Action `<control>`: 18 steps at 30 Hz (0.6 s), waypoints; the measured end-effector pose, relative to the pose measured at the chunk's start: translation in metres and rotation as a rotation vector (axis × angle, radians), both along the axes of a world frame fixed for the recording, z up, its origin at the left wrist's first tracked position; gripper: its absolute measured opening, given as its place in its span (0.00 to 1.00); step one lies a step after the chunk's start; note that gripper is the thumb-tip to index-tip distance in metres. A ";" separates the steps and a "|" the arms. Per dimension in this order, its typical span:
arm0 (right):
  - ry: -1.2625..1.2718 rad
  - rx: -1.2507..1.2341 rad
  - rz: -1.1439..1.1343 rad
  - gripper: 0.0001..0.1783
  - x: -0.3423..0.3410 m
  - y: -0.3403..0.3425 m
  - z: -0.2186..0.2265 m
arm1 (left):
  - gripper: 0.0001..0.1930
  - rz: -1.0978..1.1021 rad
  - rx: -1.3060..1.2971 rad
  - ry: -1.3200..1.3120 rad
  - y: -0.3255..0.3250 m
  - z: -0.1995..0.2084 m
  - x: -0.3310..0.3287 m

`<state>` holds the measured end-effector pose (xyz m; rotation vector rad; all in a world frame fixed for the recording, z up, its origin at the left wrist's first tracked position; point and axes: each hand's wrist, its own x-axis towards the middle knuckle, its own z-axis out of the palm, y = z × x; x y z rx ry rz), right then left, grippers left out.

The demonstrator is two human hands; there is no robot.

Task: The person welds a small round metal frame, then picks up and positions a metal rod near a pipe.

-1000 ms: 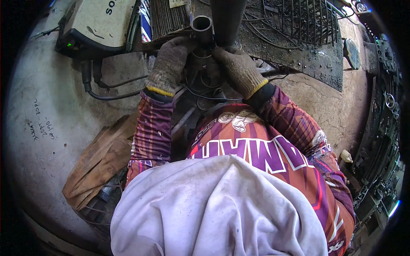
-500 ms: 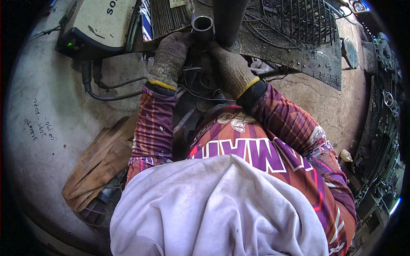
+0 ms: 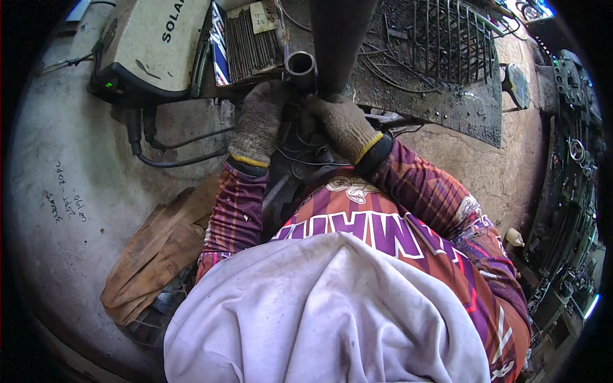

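My left hand (image 3: 260,121) and my right hand (image 3: 345,124) wear grey knit gloves with yellow cuffs. They meet at the bench's near edge, just below a short open-ended metal pipe (image 3: 301,70). The fingers of both hands curl inward, close beneath the pipe's rim on either side. Their tips are lost in shadow, so what they grip is hidden. Right behind the pipe, a thick dark column (image 3: 338,45) rises from the bench. Close above my left hand lies an open box (image 3: 218,48) of thin welding rods (image 3: 252,45).
A beige machine (image 3: 150,48) with thick cables (image 3: 182,163) stands left. Right of the column, the dirty metal bench top (image 3: 447,115) carries a wire grid (image 3: 453,45) and loose wire (image 3: 399,70). Brown cloth (image 3: 159,255) lies low at left. Metal parts (image 3: 568,191) crowd the far right.
The view has shifted, so the bench, pipe and rod box sit lower and more of the box shows. Both hands remain by the pipe, slightly nearer to me.
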<state>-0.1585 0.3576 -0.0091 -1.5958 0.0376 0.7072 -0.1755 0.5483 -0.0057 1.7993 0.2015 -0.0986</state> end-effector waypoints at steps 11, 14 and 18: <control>0.162 0.168 -0.104 0.12 -0.004 0.005 -0.007 | 0.18 0.122 -0.151 0.238 -0.012 0.013 0.022; 0.133 0.236 -0.121 0.12 -0.005 0.005 0.005 | 0.17 0.185 0.099 0.164 -0.010 -0.008 0.018; 0.246 0.259 -0.120 0.12 -0.003 -0.002 0.007 | 0.14 0.199 0.009 -0.018 -0.015 -0.012 0.005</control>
